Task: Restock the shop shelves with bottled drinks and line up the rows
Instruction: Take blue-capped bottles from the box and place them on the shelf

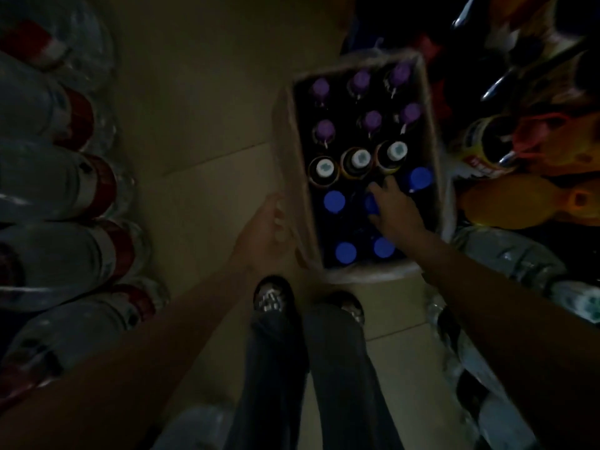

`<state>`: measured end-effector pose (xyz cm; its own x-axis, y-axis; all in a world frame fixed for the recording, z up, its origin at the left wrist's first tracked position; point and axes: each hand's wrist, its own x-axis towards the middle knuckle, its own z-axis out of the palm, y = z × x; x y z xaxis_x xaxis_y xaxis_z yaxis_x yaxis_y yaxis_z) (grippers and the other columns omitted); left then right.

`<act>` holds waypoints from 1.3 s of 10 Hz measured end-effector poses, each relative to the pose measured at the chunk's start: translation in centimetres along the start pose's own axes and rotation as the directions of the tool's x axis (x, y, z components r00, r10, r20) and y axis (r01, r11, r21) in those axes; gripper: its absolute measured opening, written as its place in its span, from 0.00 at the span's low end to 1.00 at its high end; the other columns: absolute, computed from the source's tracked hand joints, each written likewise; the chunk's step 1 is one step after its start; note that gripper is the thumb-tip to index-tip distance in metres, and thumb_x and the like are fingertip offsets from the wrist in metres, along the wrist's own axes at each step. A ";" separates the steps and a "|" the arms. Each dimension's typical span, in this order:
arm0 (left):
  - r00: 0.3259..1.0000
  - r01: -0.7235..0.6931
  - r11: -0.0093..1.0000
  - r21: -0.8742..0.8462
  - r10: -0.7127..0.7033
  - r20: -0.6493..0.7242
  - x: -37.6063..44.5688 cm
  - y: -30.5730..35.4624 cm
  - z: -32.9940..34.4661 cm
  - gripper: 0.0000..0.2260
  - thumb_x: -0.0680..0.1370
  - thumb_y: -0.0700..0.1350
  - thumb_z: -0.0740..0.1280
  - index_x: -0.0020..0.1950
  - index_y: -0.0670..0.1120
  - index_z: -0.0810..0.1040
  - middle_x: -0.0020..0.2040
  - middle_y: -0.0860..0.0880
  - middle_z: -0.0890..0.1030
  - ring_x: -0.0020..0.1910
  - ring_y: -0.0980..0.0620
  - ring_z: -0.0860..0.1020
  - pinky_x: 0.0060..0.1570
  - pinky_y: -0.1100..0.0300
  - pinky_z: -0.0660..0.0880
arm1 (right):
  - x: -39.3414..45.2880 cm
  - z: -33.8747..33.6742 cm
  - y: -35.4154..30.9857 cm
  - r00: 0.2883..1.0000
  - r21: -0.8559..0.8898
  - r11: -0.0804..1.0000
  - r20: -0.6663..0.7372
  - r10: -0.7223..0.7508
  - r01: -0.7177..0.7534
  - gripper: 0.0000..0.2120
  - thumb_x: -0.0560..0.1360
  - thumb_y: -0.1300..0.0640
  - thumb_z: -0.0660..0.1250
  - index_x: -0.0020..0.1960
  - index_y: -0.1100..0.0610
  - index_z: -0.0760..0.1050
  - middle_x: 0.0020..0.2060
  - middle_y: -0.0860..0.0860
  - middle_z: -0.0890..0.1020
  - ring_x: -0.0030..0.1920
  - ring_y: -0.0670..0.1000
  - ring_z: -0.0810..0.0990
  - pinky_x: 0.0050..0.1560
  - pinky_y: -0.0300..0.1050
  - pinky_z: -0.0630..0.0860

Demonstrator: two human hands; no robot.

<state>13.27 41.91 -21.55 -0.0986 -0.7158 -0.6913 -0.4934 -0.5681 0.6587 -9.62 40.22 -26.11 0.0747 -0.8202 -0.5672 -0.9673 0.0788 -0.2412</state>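
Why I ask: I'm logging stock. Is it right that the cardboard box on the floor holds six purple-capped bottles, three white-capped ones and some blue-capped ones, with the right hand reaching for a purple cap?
Not quite. The head view shows the right hand in the cardboard box on a blue-capped bottle, not a purple-capped one. The counts stand: six purple caps, three white-capped bottles.

Dim shop stockroom/aisle: shrink-wrapped water packs (65,190) stacked left, open carton of capped drink bottles (285,131) on tiled floor (201,92).

Bare arms (156,345), dk trousers (311,378), shoes (272,297).
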 end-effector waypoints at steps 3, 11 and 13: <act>0.904 -0.244 0.956 -0.164 0.286 0.318 -1.5 9.8 2.2 0.38 0.63 0.52 0.77 0.68 0.44 0.65 0.63 0.42 0.73 0.62 0.44 0.73 0.62 0.47 0.71 | -7.0 -16.3 -6.8 0.841 0.196 0.906 -0.484 -0.242 0.374 0.19 0.64 0.41 0.65 0.41 0.58 0.74 0.37 0.49 0.76 0.35 0.50 0.75 0.33 0.45 0.70; 0.971 -0.066 0.837 -0.544 -0.071 -0.227 -8.7 12.8 -5.7 0.08 0.71 0.41 0.73 0.40 0.51 0.76 0.39 0.55 0.80 0.31 0.63 0.79 0.29 0.71 0.75 | -7.4 -14.9 -7.2 0.984 0.067 0.988 -0.122 -0.133 0.142 0.23 0.68 0.51 0.72 0.55 0.63 0.70 0.54 0.58 0.74 0.54 0.59 0.74 0.47 0.50 0.71; 0.957 -0.266 0.855 -0.445 0.178 -0.229 -21.9 29.2 -8.8 0.09 0.70 0.39 0.73 0.42 0.50 0.75 0.40 0.54 0.78 0.39 0.57 0.77 0.32 0.70 0.73 | -21.7 -37.1 -9.4 0.892 0.132 0.939 -0.377 -0.247 0.316 0.20 0.65 0.52 0.74 0.51 0.58 0.71 0.46 0.50 0.71 0.46 0.47 0.69 0.42 0.38 0.60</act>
<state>8.64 37.44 15.43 0.0162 -0.8792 -0.4762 -0.0108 -0.4764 0.8792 -11.11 36.26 17.72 0.2145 -0.9652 -0.1493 -0.8530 -0.1106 -0.5100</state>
